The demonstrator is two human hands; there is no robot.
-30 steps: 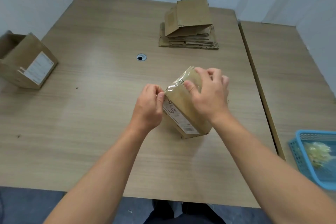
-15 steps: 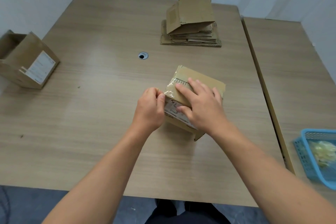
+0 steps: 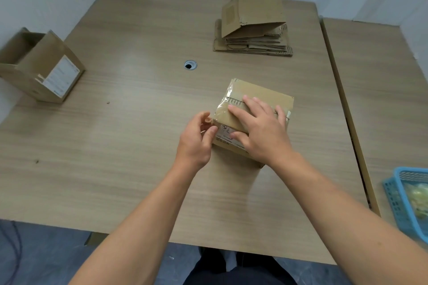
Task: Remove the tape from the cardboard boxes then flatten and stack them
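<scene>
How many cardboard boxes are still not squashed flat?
2. One taped brown cardboard box sits in the middle of the wooden table; one open brown cardboard box with a white label lies at its left edge. The far pile of flattened cardboard is not counted.

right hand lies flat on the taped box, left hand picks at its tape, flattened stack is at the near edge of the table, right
No: the head view shows the flattened stack at the far side of the table, beyond the taped box. The rest holds.
</scene>
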